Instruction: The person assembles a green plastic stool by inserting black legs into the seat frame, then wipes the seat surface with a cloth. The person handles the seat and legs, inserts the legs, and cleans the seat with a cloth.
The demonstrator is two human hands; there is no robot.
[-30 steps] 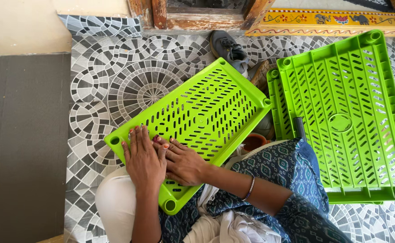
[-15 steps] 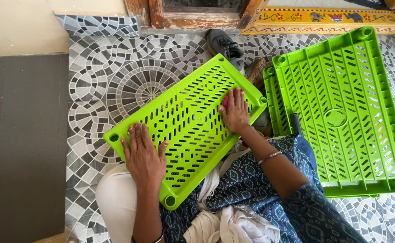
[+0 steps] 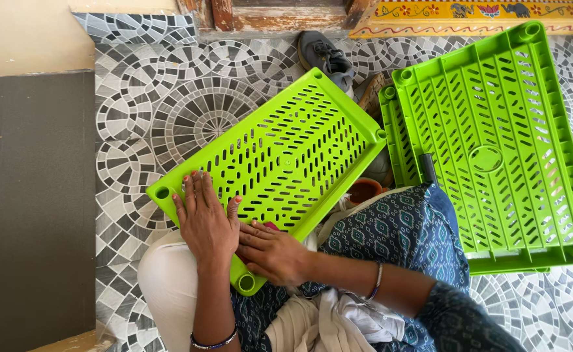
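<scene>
Moved back since half a second ago: right hand [image 3: 274,253], off the far right corner of the lime-green slotted shelf [image 3: 270,166] and down to its near edge, just beside the left hand [image 3: 205,218]. Left hand flat on the shelf's near left end as before, fingers spread, palm down, gripping nothing. Right hand laid over the near rim with fingers loosely curled; something pinkish-red under the fingertips, too hidden to name, so cannot tell whether anything is pinched. Shelf resting tilted across the lap, long axis running from near left to far right, round sockets at its corners.

Counted: two loose green pieces clearly seen, this shelf and a larger green slotted tray [image 3: 495,140] lying on the patterned tile floor [image 3: 169,111] at right, with a possible third piece peeking out beneath the tray's left edge. One dark shoe [image 3: 325,55] at the far side past the shelf's corner. One grey mat [image 3: 32,195] along the left. One yellow painted board [image 3: 469,13] with coloured figures along the far right edge. One bangle on each wrist.
</scene>
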